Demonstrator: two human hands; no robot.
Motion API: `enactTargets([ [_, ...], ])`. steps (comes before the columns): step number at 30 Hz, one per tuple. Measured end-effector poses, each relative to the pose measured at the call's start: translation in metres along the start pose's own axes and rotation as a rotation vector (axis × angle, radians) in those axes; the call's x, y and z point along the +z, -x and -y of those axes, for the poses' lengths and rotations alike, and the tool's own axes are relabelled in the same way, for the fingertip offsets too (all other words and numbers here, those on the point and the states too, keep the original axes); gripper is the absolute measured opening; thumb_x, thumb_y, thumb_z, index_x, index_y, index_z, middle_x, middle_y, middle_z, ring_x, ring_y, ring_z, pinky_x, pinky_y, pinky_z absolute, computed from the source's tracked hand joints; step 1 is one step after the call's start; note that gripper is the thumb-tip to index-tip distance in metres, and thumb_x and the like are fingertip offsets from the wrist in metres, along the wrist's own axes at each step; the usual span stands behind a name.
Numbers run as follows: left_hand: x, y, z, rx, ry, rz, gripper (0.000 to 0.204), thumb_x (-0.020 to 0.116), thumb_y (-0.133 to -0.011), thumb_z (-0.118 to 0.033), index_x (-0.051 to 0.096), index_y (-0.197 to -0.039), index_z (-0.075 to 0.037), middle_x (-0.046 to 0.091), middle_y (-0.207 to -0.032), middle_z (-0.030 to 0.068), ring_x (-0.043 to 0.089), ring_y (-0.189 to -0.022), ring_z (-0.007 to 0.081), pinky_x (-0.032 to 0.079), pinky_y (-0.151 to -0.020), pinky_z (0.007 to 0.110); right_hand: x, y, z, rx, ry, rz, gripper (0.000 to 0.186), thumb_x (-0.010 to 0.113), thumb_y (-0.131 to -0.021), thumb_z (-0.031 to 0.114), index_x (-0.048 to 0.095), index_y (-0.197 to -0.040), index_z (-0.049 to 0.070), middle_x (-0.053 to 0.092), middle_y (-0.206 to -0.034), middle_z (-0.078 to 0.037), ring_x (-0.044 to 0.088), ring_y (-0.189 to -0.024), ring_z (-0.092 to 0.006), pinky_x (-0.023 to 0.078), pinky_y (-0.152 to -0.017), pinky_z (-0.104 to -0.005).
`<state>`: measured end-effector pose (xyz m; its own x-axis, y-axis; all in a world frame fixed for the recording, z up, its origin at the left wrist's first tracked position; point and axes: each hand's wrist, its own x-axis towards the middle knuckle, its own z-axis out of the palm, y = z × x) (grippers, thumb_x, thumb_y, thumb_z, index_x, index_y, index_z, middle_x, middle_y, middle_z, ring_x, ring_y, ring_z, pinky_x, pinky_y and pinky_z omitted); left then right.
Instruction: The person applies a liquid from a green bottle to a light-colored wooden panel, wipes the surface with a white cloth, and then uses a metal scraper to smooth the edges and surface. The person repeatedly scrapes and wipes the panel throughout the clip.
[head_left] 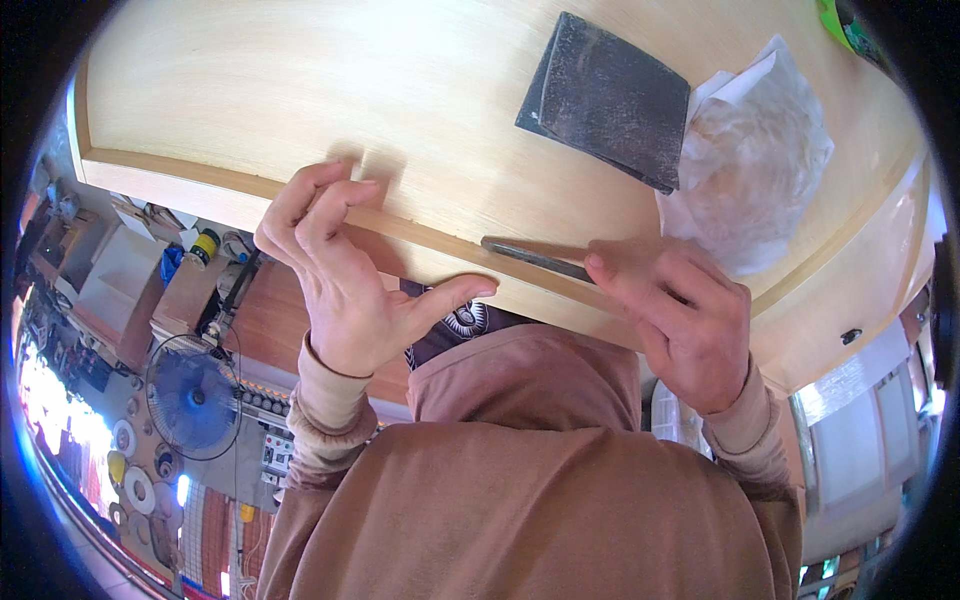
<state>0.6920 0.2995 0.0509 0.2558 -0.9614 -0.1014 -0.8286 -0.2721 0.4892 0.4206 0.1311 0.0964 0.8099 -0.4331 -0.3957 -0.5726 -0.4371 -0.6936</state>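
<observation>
A slim, dark, round-ended hand tool (540, 260) lies at a slant across the raised pale-wood edge strip (440, 240) of a broad, light wooden panel (300, 80), its free end pointing left. The right hand (690, 320) grasps its other end between thumb and curled fingers. The left hand (350, 290) is empty and spread, thumb held out toward the tool, fingers reaching over the strip; whether they touch the wood, I cannot tell. The step in hand looks to be working that edge with the tool, and the next move seems to call for a firm right grip, a steady angle along the strip and the left fingers clear of its tip. Beyond, on the panel, a folded dark-grey sheet, perhaps abrasive (610, 110), lies beside a crumpled white translucent wrapping (755, 160). Farther out, at lower left, stands a round blue-bladed fan (195, 395).
</observation>
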Motion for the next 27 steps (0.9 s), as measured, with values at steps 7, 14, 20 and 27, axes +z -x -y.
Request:
enactTargets([
  [7,0.000,-0.001,0.003,0.000,0.024,-0.020,0.117,0.098,-0.063,-0.080,0.049,-0.143,-0.010,0.048,-0.150,0.0189,0.037,-0.143,0.0363,0.028,-0.118,0.056,0.014,-0.005,0.006,0.013,-0.053,-0.024,0.046,0.078,-0.086,-0.002,0.086,-0.129,0.012,0.055,-0.079,-0.008,0.059,-0.072,-0.0291,0.049,-0.066,-0.0421],
  [14,-0.001,-0.002,0.002,-0.015,0.024,-0.010,0.117,0.100,-0.063,-0.077,0.048,-0.142,-0.009,0.049,-0.150,0.0198,0.038,-0.142,0.0365,0.029,-0.117,0.056,0.017,-0.010,0.004,-0.020,-0.050,-0.071,0.041,0.080,-0.089,0.002,0.086,-0.128,0.012,0.057,-0.078,-0.008,0.059,-0.071,-0.0274,0.048,-0.065,-0.0423],
  [20,-0.003,-0.001,0.003,-0.028,0.022,0.008,0.118,0.101,-0.062,-0.075,0.047,-0.143,-0.009,0.051,-0.148,0.0194,0.040,-0.142,0.0362,0.029,-0.117,0.056,0.023,-0.016,0.007,-0.020,-0.075,-0.089,0.044,0.081,-0.088,0.002,0.086,-0.130,0.013,0.056,-0.079,-0.008,0.062,-0.071,-0.0273,0.050,-0.064,-0.0420],
  [27,-0.001,-0.001,0.007,0.017,0.073,-0.025,0.119,0.101,-0.063,-0.074,0.047,-0.146,-0.008,0.051,-0.148,0.0197,0.041,-0.141,0.0362,0.031,-0.117,0.055,0.031,-0.032,0.014,-0.038,-0.099,-0.106,0.045,0.082,-0.088,0.003,0.085,-0.132,0.013,0.056,-0.080,-0.007,0.061,-0.068,-0.0259,0.051,-0.063,-0.0408],
])
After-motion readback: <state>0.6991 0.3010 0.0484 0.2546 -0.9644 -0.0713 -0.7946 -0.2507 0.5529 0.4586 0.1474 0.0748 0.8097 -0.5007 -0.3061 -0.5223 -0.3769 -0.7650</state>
